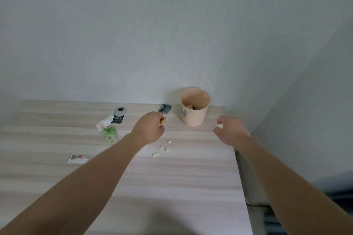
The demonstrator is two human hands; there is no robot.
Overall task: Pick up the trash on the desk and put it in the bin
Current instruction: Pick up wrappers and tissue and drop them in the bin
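The bin (194,114) already holds some scraps (191,106). Just left of it, the left hand (150,129) grips a yellowish scrap (163,120). Just right of it, the right hand (229,131) pinches a white bit (220,125). White crumbs (162,149), a green wrapper (109,133) and a red packet (77,159) remain on the counter (172,187), left of the bin.

1 view only, from the person's head.
The wide-angle camera looks forward and down over the desk (172,187) toward the wall (133,34); it is near, with the left hand (150,129) and right hand (229,131) reaching in from the bottom edge, and the bin (193,118) at the far side.
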